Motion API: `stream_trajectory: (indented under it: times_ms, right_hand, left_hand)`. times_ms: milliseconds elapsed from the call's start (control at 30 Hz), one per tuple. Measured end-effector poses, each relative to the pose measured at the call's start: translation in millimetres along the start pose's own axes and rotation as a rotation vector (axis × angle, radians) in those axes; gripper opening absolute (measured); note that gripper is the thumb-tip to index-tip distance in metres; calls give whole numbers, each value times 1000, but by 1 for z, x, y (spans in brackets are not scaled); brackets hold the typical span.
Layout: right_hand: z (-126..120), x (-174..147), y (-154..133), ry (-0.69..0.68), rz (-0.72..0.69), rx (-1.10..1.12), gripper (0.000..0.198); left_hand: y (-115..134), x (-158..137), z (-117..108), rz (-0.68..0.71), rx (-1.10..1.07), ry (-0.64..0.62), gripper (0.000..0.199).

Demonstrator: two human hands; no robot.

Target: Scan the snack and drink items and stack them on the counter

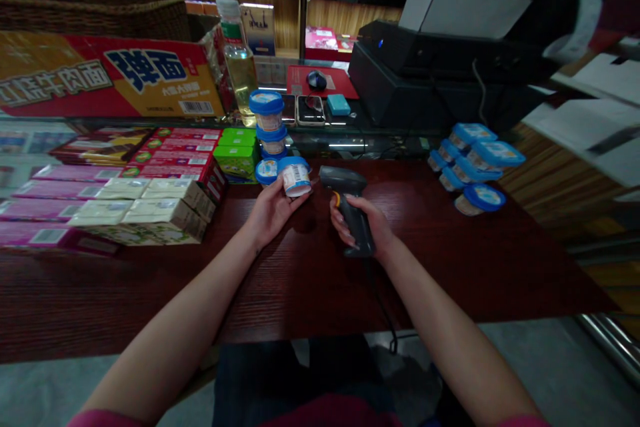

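My left hand [274, 212] is closed around a small tub with a blue lid [296, 178], tilted so that a barcode on its side shows. In my right hand [367, 223] is a dark barcode scanner [345, 180], gripped by its handle, its head pointing left at the tub. A cable runs from the handle down past the table's front edge. Just behind the held tub stand more blue-lidded tubs, some in a stack [269, 110]. Another group of blue-lidded tubs [470, 153] is piled on the right side of the table.
On the left lie rows of cartons: pale ones [145, 210], pink ones [50, 213], red ones [173, 153] and green ones [237, 153]. Behind are a noodle box [165, 77], a bottle [239, 67], a phone [311, 111] and a mouse [317, 80]. Black equipment [425, 93] stands back right.
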State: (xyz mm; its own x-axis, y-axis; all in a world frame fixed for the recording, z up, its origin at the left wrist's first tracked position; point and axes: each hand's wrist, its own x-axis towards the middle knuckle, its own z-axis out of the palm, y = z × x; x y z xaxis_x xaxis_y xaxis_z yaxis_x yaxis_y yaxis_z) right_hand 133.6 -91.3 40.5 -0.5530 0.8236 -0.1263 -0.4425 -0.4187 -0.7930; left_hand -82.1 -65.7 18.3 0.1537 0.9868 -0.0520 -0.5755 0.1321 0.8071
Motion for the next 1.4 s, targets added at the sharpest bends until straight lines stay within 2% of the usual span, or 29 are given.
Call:
stream_trajectory:
  times_ms: [100,233,367,500,633,767,867,967,1067,1233,1300,1400]
  right_hand:
    - [3,-1,2,-9,2,-21,29]
    - [4,-2,4,1,25,-32,27]
    - [3,-1,2,3,39,-17,28]
    - [-6,1,-6,42,7,0,29]
    - [-20,1,-12,102,-58,-7,26]
    - [-38,-18,-13,155,-91,-7,26]
    - [-54,-49,-12,206,-112,-30,28]
    - [-73,-88,-16,283,-178,-48,31]
    - [-94,-129,-23,369,-310,-48,33]
    - [-130,-187,-35,648,-460,-65,36]
    - [-139,-199,-39,750,-530,-31,37]
    - [-147,-206,-42,818,-658,100,38]
  left_hand:
    - [-3,-1,1,30,17,33,36]
    - [-5,-3,3,107,112,21,34]
    - [-5,-3,4,122,118,18,34]
    - [-7,-2,3,111,142,-13,51]
    - [-9,-5,2,169,349,-57,69]
    - [-14,-10,8,320,600,-133,68]
    - [-27,-10,22,348,646,-190,60]
    - [-50,-2,47,294,635,-218,54]
    - [-80,12,85,310,597,-238,53]
    - [-125,34,176,477,623,-262,47]
    - [-138,40,215,572,703,-255,44]
    - [-157,50,265,699,786,-249,45]
